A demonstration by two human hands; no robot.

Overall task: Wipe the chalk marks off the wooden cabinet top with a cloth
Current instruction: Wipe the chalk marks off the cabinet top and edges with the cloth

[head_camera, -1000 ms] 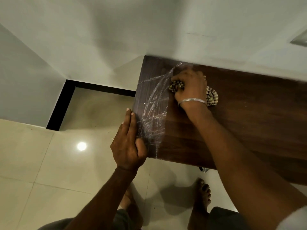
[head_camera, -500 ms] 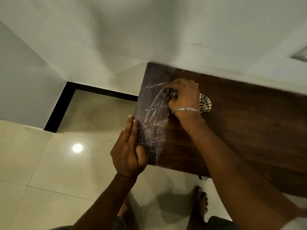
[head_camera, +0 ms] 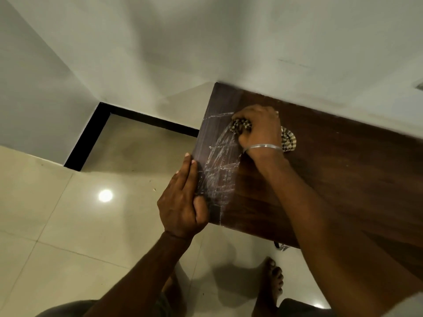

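Dim warm light, floor glare, wide-angle distortion

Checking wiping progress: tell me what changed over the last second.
The right hand, gripping the cloth, slid left toward the end of the cabinet top, into the chalk marks; the marks nearest the wall have thinned. The left hand stayed on the front left corner.

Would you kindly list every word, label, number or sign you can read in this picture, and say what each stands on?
None: no readable text shows anywhere.
The chalk marks on the cabinet top are smeared scribbles, not letters or numbers.
The cloth under the right hand bears only a dark-and-light pattern.
The bangle shows no engraving that I can make out.
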